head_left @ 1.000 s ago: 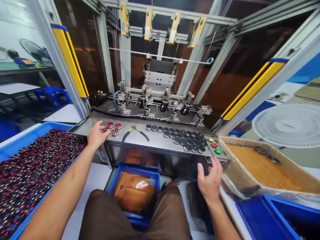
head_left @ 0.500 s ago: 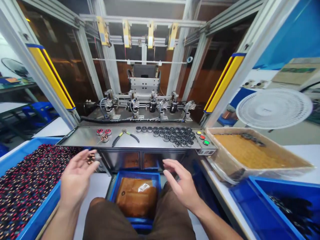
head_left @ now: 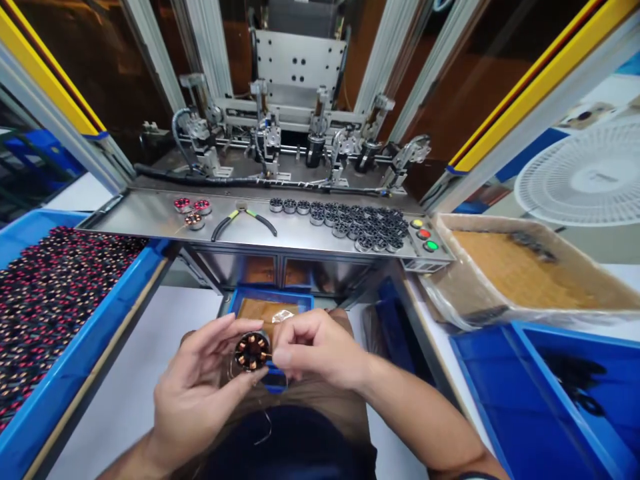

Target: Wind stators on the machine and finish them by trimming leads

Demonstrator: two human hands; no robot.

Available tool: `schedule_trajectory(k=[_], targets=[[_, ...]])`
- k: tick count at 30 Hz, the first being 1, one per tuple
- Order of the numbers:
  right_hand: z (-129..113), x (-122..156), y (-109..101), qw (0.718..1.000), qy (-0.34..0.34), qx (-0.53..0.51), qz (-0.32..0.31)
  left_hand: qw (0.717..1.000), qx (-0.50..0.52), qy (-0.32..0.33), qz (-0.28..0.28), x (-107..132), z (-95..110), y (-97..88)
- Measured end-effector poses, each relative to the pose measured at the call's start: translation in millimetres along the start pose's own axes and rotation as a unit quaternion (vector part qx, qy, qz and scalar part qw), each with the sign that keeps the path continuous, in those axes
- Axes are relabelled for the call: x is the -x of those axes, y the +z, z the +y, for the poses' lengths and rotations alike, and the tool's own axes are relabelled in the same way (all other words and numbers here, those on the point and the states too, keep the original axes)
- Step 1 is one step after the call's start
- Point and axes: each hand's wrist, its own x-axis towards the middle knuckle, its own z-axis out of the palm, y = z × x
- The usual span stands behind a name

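Note:
Over my lap, my left hand (head_left: 205,380) grips a round motor stator (head_left: 253,351) with copper windings, its wound face turned up toward me. A loose thin wire (head_left: 265,427) trails below it. My right hand (head_left: 315,350) is closed in a pinch at the stator's right edge, where a short copper-coloured wire end seems to lie between thumb and forefinger. On the metal shelf ahead are a few wound stators (head_left: 194,220) with red and copper coils, a pair of cutting pliers (head_left: 243,217) with open handles, and rows of dark stators (head_left: 357,223).
At left stands a blue bin (head_left: 150,257) full of red and copper wound parts. Control buttons (head_left: 424,234) sit at the shelf's right end, beside a plastic-lined box (head_left: 450,300). Another blue bin (head_left: 493,387) is below it. The winding machine (head_left: 300,63) rises behind the shelf.
My left hand has brought the stator from the left to the middle over my lap. My right hand has come in and closed at its edge. The view has tilted down.

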Motion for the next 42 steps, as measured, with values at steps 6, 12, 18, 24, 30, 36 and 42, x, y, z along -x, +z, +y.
schedule_trajectory(k=[6,12,18,24,30,36,42], targets=[[19.9,16.7,-39.2,0.994,0.050,-0.008,-0.097,0.998,0.054,-0.033,-0.017,-3.7,0.7,3.1],[58.3,14.0,14.2,0.976,0.057,-0.205,0.042,0.998,0.010,0.039,-0.040,-6.0,-7.9,6.6],[63.6,25.5,26.5,0.978,0.094,-0.178,0.061,0.999,0.019,-0.019,-0.040,-11.4,-4.2,8.3],[38.8,29.7,2.5,0.987,0.039,-0.121,0.102,0.987,0.079,-0.084,-0.111,-11.7,-0.3,2.7],[8.2,28.3,9.9,0.988,0.034,-0.031,0.145,0.975,0.124,-0.085,-0.163,-3.2,-4.2,14.0],[34.9,37.5,16.1,0.990,-0.001,-0.020,0.141,0.969,0.183,-0.111,-0.124,-5.8,-3.8,17.9],[38.9,49.1,5.7,0.990,-0.011,0.054,0.132,0.972,0.159,-0.106,-0.136,-7.9,-3.2,10.9]])
